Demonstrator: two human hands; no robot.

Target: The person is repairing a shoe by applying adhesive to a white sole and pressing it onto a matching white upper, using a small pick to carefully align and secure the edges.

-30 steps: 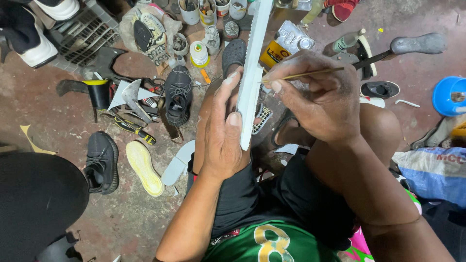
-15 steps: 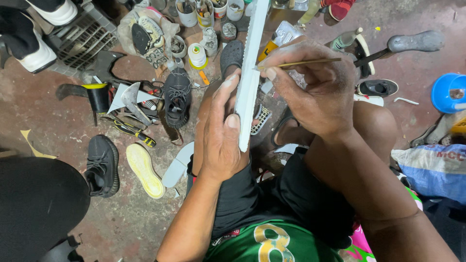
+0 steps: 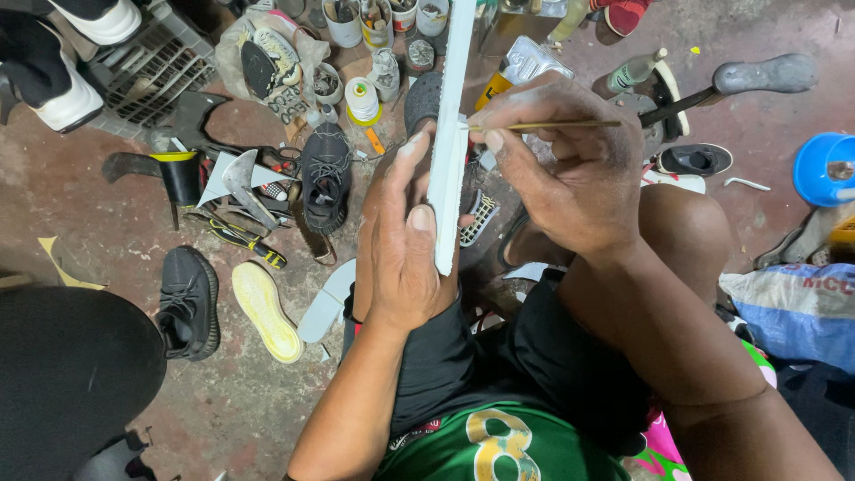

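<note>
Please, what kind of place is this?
Probably a shoe-repair workshop on a floor: black sneakers, a loose yellow sole and small pots surround the hands, which work on a white sole.

Long white rubber shoe sole (image 3: 450,134), seen edge-on, stood nearly upright above my lap, lower end against my left thumb. Pale, slightly grubby rim faces me. Thin yellowish wooden-handled brush (image 3: 543,126) lies level, its tip touching the sole's right edge.

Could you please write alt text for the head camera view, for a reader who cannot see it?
Seen from above, a seated person's left hand holds a white shoe sole on edge while the right hand touches a thin stick to it. Black sneakers, small pots and tools litter the floor.
</note>
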